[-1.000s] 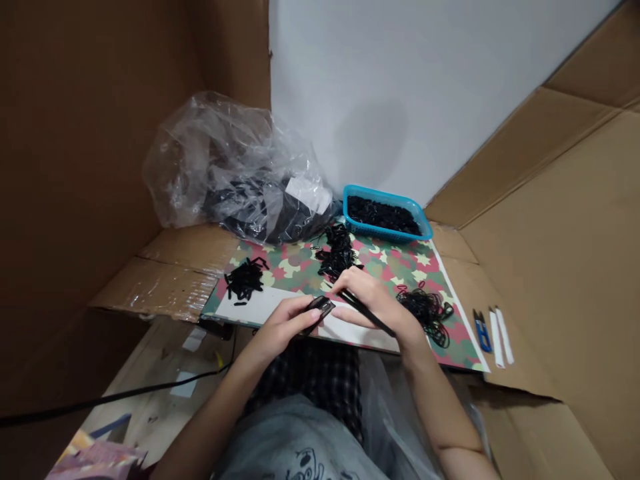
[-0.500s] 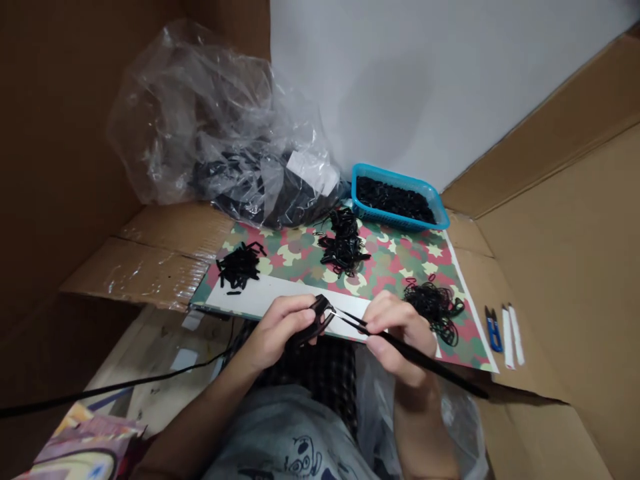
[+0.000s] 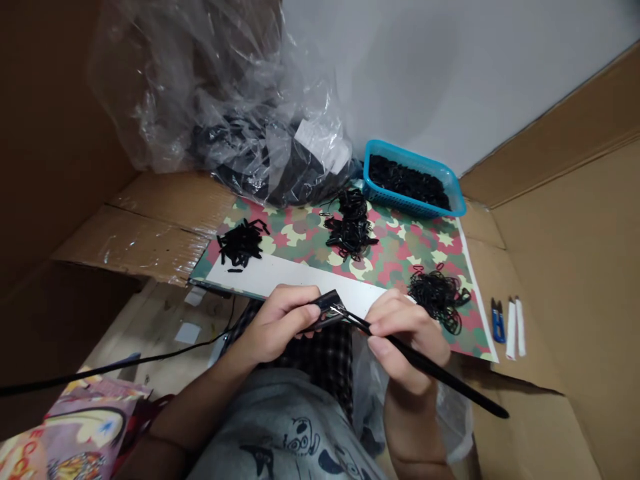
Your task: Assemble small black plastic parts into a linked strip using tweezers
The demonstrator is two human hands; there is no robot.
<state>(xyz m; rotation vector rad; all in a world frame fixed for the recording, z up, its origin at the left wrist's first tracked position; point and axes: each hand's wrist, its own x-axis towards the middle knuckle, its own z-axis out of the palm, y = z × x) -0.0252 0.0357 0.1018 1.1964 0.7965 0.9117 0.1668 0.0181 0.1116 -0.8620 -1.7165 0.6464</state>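
Left hand curling closed around a small black plastic piece, right hand pinching a long thin black rod between thumb and fingers, rod tip touching the piece, both hands hovering over a white card strip on a camouflage-print sheet, loose black loops lying just beside right hand.

The right hand has moved lower and rightward, swinging its black rod out past the patterned sheet's edge.
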